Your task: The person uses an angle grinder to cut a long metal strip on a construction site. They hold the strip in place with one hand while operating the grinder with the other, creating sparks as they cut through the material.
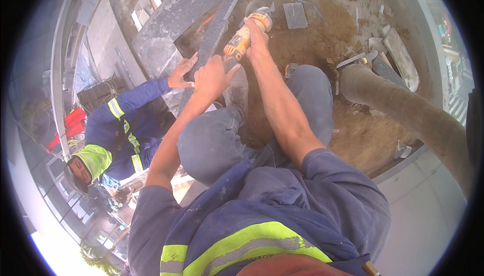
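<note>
A yellow and black angle grinder points away from me, its disc end dusty and close to a long dark stone strip. My right hand is closed around the grinder's body near its head. At the grinder's dark rear end, my left hand is closed on it, beside the strip. A co-worker's hand rests against the strip just left of my left hand. The grinder's disc is partly hidden by its head, so I cannot tell whether it touches the stone.
The co-worker crouches at my left in a blue jacket and lime hood. A large grey slab lies beyond the strip. A tree trunk slants across the right, near loose boards. A small grey tile lies on the dirt ahead.
</note>
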Demonstrator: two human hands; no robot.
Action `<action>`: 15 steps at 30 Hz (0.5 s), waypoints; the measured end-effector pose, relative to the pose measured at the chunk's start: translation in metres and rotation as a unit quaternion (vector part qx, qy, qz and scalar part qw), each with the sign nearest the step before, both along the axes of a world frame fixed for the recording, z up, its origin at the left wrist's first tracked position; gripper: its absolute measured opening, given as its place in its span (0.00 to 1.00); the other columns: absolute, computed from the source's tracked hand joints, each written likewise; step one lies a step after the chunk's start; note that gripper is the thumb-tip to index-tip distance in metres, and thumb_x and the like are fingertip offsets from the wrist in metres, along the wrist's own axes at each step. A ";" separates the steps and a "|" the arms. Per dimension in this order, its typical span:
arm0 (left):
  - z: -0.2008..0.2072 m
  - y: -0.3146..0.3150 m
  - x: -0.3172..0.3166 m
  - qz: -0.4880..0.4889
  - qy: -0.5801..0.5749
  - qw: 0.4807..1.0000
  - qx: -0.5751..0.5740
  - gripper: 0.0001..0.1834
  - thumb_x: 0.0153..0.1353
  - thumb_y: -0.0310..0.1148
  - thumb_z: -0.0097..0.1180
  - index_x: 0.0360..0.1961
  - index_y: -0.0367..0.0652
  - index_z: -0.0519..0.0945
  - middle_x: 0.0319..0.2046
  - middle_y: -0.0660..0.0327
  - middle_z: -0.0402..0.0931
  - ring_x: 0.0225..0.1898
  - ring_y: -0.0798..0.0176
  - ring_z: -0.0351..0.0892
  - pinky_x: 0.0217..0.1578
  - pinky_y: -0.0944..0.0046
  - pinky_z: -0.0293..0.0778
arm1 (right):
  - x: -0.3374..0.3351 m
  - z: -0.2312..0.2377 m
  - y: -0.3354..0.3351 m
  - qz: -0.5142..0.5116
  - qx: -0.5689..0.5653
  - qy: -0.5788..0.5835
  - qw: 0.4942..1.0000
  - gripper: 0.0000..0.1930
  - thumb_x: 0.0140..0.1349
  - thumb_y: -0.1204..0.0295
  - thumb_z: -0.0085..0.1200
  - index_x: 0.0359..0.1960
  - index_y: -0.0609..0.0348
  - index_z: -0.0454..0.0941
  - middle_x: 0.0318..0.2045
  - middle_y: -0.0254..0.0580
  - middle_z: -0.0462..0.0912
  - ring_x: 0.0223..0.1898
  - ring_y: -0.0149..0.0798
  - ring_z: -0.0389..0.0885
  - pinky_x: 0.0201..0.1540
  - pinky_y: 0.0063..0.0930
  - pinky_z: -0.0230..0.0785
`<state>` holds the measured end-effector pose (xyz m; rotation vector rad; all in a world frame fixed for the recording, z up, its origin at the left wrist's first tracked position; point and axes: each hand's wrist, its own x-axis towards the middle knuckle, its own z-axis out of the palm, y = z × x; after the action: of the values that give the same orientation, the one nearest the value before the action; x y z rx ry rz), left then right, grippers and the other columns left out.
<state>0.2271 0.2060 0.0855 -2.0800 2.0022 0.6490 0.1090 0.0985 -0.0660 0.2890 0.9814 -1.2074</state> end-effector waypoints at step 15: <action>-0.004 -0.005 0.013 0.099 0.049 0.994 0.000 0.34 0.64 0.56 0.69 0.48 0.32 0.77 0.46 0.36 0.84 0.52 0.34 0.85 0.53 0.39 0.77 | 0.021 0.030 -0.013 0.040 -0.024 0.032 0.998 0.19 0.56 0.73 0.74 0.46 0.68 0.83 0.38 0.45 0.86 0.33 0.43 0.87 0.37 0.43 0.82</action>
<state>0.2405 0.2012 0.0818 -2.3078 1.8588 0.8010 0.1305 0.0855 -0.0358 0.1726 1.0075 -1.1720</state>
